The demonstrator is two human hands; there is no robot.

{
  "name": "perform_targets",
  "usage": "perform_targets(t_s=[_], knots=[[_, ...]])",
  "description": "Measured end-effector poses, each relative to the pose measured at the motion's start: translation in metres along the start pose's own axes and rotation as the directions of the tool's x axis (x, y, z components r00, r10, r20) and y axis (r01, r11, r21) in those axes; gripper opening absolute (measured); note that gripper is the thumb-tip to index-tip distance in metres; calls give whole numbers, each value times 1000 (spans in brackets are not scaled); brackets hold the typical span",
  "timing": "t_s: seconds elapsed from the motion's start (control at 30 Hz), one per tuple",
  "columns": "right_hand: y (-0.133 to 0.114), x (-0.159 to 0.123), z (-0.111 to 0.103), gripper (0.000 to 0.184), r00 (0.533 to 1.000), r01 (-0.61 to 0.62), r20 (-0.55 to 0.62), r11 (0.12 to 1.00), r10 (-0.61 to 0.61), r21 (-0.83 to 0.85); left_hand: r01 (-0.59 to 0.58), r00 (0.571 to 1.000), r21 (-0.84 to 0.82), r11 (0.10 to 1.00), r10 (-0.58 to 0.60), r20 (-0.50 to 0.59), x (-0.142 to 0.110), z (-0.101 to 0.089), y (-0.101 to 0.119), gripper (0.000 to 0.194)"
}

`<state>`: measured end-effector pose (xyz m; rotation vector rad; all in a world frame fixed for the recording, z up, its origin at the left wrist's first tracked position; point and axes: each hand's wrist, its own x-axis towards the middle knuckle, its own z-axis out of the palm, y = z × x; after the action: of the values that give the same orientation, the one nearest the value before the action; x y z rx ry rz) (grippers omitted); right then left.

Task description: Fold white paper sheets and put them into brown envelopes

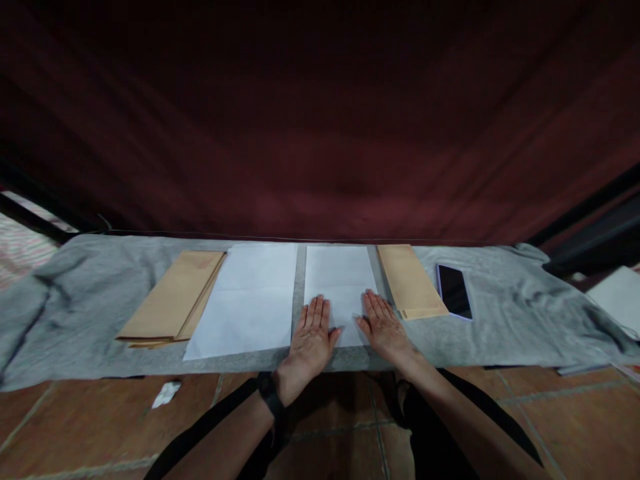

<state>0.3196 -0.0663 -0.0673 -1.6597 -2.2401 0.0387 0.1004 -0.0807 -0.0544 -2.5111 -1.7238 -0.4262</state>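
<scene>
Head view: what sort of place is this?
Probably a makeshift indoor workspace, perhaps at home: grey cloth spread under white sheets, what looks like a dark red curtain behind, and a tiled floor below.

No readable text, labels or numbers.

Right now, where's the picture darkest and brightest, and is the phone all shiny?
In the head view, the red cloth fades nearly to black up top; in that same view, the white sheets look brightest, and the phone shows a dark screen without strong glare.
</scene>
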Motion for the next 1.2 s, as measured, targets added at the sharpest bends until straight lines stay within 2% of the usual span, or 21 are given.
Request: perform_targets(t_s=[0.1,0.2,0.3,0.4,0.63,0.87,1.2], knots=[[-7,4,-6,60,999,38,12,999,-38,-9,-24,1000,1,1000,24,-1,10,-5,2,57],[-20,8,-8,56,990,136,26,991,-135,-16,-69,998,-13,998,69,4,24,-7,5,54],[-31,9,-4,52,978,209,24,977,-208,-33,-105,994,-15,994,105,30,37,-2,6,54],[-34,8,3,50,974,227,14,972,-226,-58,-110,991,-6,994,110,71,44,4,1,53],[-22,6,0,53,986,168,-4,982,-169,-84,-32,998,54,998,28,60,47,3,-6,55],[-8,1,-6,58,996,87,42,990,-83,-109,53,995,107,993,-61,78,41,6,-6,61],[2,-7,-3,64,999,32,24,992,-29,-121,74,991,115,991,-86,104,34,2,-6,64]])
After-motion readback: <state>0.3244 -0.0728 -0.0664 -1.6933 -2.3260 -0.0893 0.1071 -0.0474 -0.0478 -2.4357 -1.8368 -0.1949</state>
